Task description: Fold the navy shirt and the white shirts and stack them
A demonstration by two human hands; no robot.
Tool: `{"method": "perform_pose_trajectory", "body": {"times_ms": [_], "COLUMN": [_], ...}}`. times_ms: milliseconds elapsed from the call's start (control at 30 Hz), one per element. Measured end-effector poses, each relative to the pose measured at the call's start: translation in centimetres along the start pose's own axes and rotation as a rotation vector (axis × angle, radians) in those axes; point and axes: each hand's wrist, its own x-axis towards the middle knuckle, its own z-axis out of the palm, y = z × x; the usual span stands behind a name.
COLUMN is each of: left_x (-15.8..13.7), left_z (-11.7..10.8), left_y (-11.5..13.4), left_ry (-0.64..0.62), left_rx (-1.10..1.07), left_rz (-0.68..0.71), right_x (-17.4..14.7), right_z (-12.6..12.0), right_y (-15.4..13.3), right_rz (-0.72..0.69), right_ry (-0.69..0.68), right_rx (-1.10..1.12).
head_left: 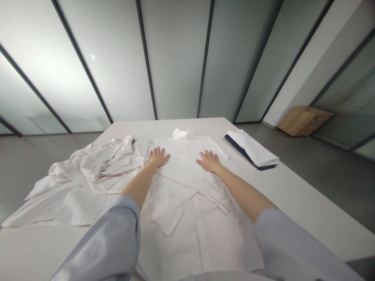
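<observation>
A white button-front shirt lies spread on the white table, its collar at the far end and its hem toward me. Its sleeves are laid across the body, with the cuffs near the middle. My left hand rests flat with fingers spread on the shirt's upper left part. On the upper right part, my right hand lies flat too, fingers apart. Neither hand grips the cloth. Close to my left hand is a loose heap of white garments, crumpled on the table.
A folded white cloth sits on a dark folded piece at the table's right side. The white table ends at a far edge before frosted glass panels. A wooden cabinet stands on the floor at right.
</observation>
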Motion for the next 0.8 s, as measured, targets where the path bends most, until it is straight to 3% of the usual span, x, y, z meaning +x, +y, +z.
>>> {"method": "perform_pose_trajectory", "body": {"times_ms": [300, 467, 567, 667, 800], "left_x": [-3.9, -7.3, -8.1, -7.3, -5.1], "left_z": [0.1, -1.5, -3.6, -5.4, -5.2], "left_y": [0.2, 0.3, 0.1, 0.2, 1.6], "left_ry": [-0.001, -0.023, -0.176, -0.298, -0.096], "left_rx": [0.044, 0.137, 0.160, 0.175, 0.135], "left_rz": [0.000, 0.047, 0.103, 0.156, 0.245], "right_x": [-2.7, -6.1, -7.0, -6.0, -2.4], "right_z": [-0.1, -1.0, -2.8, -4.9, -5.8], "right_y": [-0.5, -1.0, -1.2, -1.2, -1.4], "right_rz": [-0.018, -0.095, -0.131, -0.114, -0.139], "right_ry": [-0.057, -0.055, -0.123, -0.180, -0.087], "right_rx": [-0.030, -0.100, -0.110, -0.116, -0.129]}}
